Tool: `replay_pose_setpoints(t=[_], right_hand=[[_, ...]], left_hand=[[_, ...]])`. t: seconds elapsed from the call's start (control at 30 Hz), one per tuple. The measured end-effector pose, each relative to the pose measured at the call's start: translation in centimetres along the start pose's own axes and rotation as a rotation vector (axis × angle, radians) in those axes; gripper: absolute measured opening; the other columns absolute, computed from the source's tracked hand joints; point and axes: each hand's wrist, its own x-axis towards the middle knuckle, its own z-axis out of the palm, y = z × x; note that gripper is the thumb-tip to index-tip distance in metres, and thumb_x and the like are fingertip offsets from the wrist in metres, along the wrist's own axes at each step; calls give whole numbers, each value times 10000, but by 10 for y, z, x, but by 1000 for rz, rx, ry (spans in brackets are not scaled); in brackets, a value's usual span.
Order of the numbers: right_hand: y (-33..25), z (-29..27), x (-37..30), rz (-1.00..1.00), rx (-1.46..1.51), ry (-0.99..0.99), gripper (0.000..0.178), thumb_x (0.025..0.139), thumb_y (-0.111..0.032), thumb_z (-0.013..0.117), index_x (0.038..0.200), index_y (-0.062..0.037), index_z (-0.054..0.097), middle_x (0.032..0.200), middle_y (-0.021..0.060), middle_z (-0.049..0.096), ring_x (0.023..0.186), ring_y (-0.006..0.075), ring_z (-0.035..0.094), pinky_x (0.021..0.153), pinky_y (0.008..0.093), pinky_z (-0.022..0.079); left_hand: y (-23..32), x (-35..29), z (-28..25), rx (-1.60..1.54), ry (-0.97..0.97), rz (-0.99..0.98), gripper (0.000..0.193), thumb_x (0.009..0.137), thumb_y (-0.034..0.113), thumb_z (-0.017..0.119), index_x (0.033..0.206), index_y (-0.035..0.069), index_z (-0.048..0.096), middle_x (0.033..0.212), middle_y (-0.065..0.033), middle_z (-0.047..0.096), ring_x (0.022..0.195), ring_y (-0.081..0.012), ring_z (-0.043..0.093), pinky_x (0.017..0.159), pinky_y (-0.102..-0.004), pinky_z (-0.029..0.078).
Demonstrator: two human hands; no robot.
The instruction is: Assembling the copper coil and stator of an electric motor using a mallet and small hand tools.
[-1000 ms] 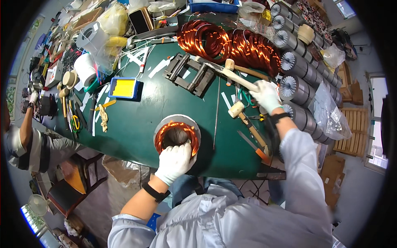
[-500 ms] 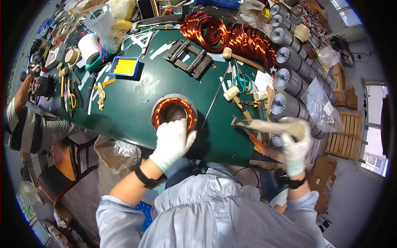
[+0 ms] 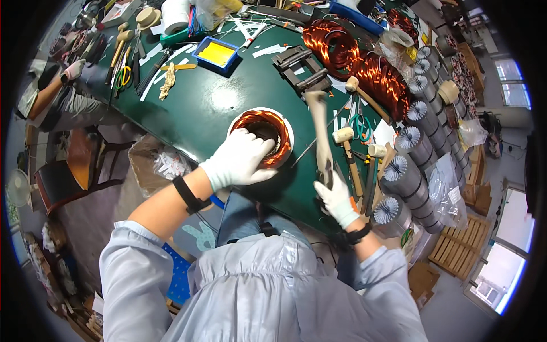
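A ring-shaped stator (image 3: 288, 126) with orange copper windings stands on the green table in front of me. My left hand (image 3: 242, 157), in a white glove, is closed on its near left side, fingers curled over the rim toward the dark bore. My gloved right hand (image 3: 337, 200) is wrapped round a wooden-handled mallet (image 3: 321, 131), to the right of the stator. The mallet points up and away from me. Its far end is blurred by motion.
Mallets (image 3: 343, 135), green-handled scissors (image 3: 361, 126) and a long rod lie right of the stator. Copper coils (image 3: 330, 48), a dark metal fixture (image 3: 301, 67) and a blue tray (image 3: 216, 54) sit farther back. Grey cylinders (image 3: 407, 171) line the right. Another person's hand (image 3: 74, 69) shows at left.
The mallet has swung from lying sideways to pointing away from me, as my right hand moved left toward the stator. My left hand's fingers reach farther over the rim. The view has shifted.
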Motion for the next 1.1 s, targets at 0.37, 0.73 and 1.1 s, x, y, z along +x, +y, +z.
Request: replay_pose_setpoints(t=[0.37, 0.73, 1.1], right_hand=[[-202, -45, 5, -1065, 227, 327, 509, 939, -165, 665, 1396, 2, 517, 1179, 112, 635, 939, 188, 642, 794, 328, 551], [-234, -72, 12, -1070, 296, 221, 221, 1006, -116, 570, 1188, -8, 633, 1071, 78, 597, 842, 161, 627, 645, 269, 527], [-224, -61, 48, -1111, 75, 316, 206, 1058, -152, 493, 1198, -113, 639, 863, 16, 600, 699, 56, 533, 564, 212, 415]], left_hand=[[13, -5, 79, 93, 485, -336, 262, 818, 338, 766, 828, 101, 654, 578, -54, 563, 524, -242, 604, 540, -390, 481], [8, -5, 29, 12, 246, -335, 336, 814, 377, 787, 866, 88, 624, 645, -81, 571, 608, -272, 605, 642, -409, 472], [12, 4, 23, -46, 367, -372, 413, 815, 418, 782, 902, 43, 632, 659, -100, 624, 583, -292, 631, 600, -423, 493]])
